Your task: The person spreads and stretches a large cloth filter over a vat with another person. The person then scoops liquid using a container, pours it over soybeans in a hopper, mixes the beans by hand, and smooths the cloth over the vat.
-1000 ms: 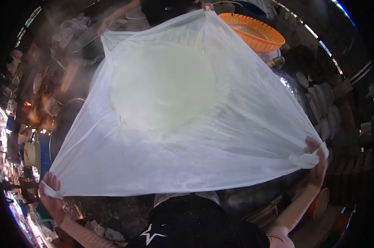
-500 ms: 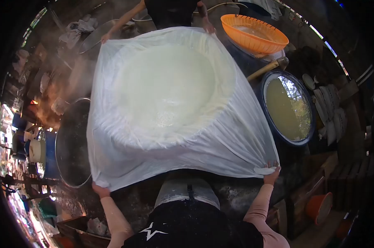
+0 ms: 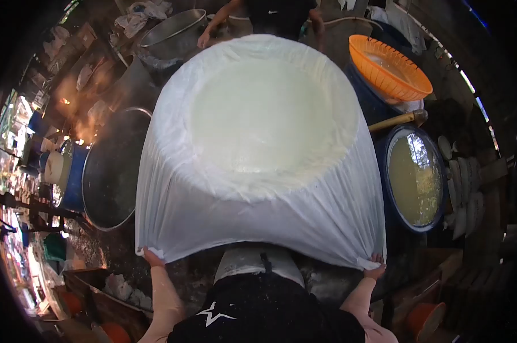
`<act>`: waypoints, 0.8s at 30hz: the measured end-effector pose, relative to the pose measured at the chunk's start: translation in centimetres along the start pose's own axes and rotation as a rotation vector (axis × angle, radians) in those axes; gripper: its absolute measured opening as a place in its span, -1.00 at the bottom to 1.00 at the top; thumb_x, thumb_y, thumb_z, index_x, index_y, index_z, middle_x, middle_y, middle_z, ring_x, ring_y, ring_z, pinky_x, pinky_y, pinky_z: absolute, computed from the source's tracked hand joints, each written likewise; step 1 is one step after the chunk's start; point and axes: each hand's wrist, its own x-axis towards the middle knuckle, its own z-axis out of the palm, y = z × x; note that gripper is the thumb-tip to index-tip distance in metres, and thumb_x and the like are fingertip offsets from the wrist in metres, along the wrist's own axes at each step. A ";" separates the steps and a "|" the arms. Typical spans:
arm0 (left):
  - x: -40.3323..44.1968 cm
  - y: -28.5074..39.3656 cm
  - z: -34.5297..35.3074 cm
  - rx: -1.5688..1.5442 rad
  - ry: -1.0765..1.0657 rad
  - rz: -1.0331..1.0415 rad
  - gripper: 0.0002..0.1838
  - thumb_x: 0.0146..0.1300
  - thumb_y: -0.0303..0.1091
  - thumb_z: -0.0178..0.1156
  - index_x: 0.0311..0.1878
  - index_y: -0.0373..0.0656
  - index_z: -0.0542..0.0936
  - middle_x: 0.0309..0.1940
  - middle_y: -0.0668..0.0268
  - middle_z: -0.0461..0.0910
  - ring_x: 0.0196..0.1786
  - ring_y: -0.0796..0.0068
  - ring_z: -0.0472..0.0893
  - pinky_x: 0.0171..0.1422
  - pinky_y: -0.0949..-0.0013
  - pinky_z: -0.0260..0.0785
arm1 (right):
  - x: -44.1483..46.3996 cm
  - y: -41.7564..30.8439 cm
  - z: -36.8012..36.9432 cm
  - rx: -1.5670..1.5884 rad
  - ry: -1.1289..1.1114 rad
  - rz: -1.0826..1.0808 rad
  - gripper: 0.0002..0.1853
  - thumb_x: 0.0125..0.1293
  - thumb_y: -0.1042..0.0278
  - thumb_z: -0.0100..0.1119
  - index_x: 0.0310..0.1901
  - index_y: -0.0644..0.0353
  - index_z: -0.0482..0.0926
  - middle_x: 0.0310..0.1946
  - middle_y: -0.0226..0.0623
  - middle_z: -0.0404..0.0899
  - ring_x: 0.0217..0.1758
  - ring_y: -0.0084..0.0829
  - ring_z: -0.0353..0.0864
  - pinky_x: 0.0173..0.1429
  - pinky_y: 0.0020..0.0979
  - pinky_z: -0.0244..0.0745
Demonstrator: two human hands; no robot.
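A large white cloth [image 3: 258,220] drapes over a wide round vessel whose walls it hides. Pale, whitish liquid [image 3: 270,120] lies in the broad hollow of the cloth. At the near left corner, my left hand [image 3: 154,257] is closed on the bunched fabric. My right hand [image 3: 376,268] grips the near right corner, its fingers wrapped round the gathered edge. Between my hands the cloth's near edge hangs in a curve, close in front of my body. Folds run from the vessel's rim down to both corners.
Across the vessel stands another person [image 3: 275,17], arms lowered. On the right are an orange basket [image 3: 384,63], a wooden-handled tool [image 3: 398,120] and a blue tub [image 3: 389,188] of yellowish liquid. A large dark pan [image 3: 113,177] stands left, with flames [image 3: 70,103] beyond it.
The other person's hands have let go of the far corners, and the cloth's far edge now hangs over the rim. My hands still hold the near corners, slightly lower. The view has shifted.
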 end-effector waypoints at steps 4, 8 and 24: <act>3.9 -0.9 -1.5 0.100 0.090 0.092 -0.32 0.36 -0.05 -0.05 0.45 -0.22 0.16 0.34 0.15 0.31 0.31 0.13 0.37 0.41 0.15 0.16 | 0.8 -1.3 -0.9 0.047 -0.009 -0.011 -0.34 0.50 -0.19 -0.46 0.39 0.14 0.22 0.41 -0.25 0.26 0.42 -0.12 0.30 0.26 -0.10 0.36; 6.3 -2.2 -2.7 0.240 0.182 0.058 -0.31 0.37 -0.10 -0.05 0.46 -0.28 0.14 0.36 0.11 0.29 0.32 0.15 0.37 0.44 0.21 0.13 | 0.9 -2.4 -1.1 -0.001 0.015 -0.091 -0.33 0.49 -0.25 -0.46 0.29 0.13 0.33 0.36 -0.25 0.34 0.34 -0.17 0.38 0.17 -0.19 0.40; -4.8 -8.1 1.2 -0.341 -0.616 -0.742 -0.05 0.10 0.43 0.09 0.29 -0.26 0.36 0.19 -0.02 0.43 0.24 -0.06 0.45 0.30 -0.16 0.30 | -1.4 4.1 -1.6 -0.815 -0.125 0.438 -0.76 0.32 0.12 0.09 -0.16 0.11 0.53 -0.40 -0.33 0.55 -0.42 -0.43 0.54 -0.47 -0.30 0.32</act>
